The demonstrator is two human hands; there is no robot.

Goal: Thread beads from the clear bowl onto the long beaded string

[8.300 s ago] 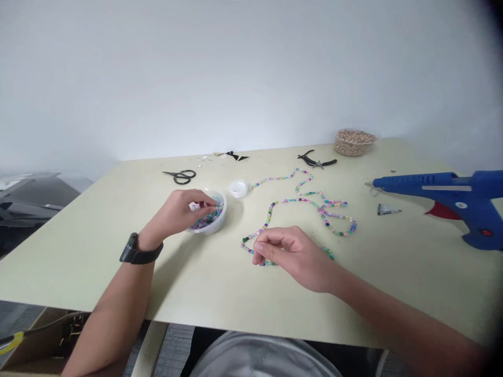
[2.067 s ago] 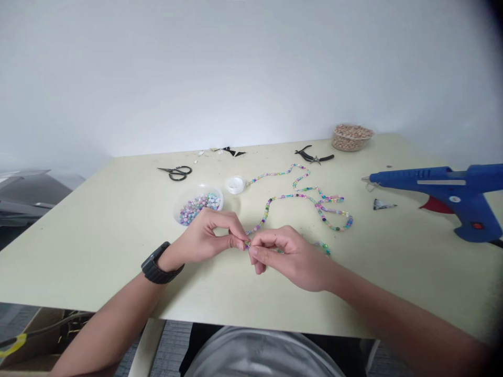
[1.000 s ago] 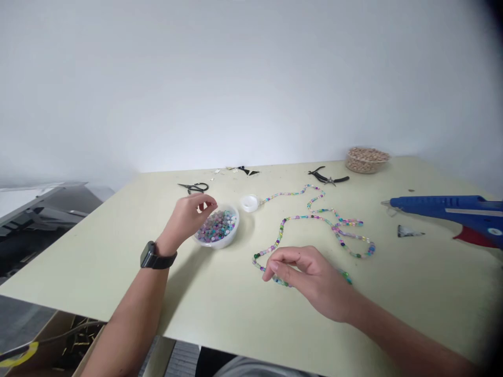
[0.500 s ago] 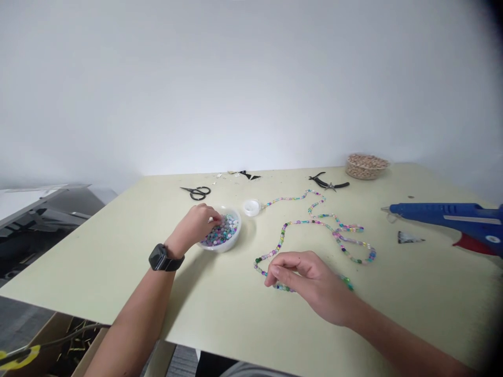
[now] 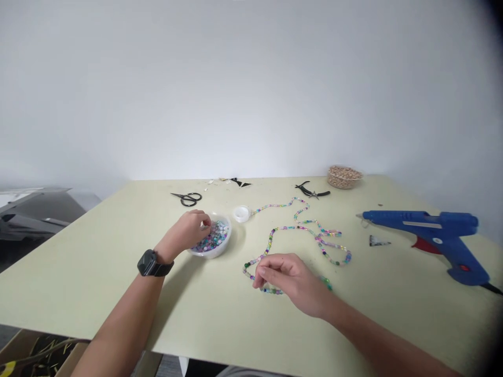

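Note:
My left hand [image 5: 193, 229], with a black watch on the wrist, reaches over the rim of a clear plastic bowl [image 5: 214, 251]. Its fingertips are pinched together at the small multicoloured beads [image 5: 217, 234] inside; whatever is between them is too small to see. Closed in a pinch, my right hand [image 5: 288, 280] hovers above the near loop of a long strand of coloured beads [image 5: 271, 236]. What its fingers grip is hidden. Winding across the table, the strand has its far end at a small white spool [image 5: 242, 213].
Black-handled scissors [image 5: 188, 199] lie behind the bowl. Black pliers [image 5: 312, 191] and a tub of tan beads [image 5: 344, 178] are at the back right. A blue glue gun [image 5: 440, 225] lies right, beside a small dark-and-white cone-shaped piece [image 5: 379, 241].
The view has swung slightly right and up, bringing the whole glue gun into sight. My left hand stays at the bowl; my right hand keeps its pinch over the strand.

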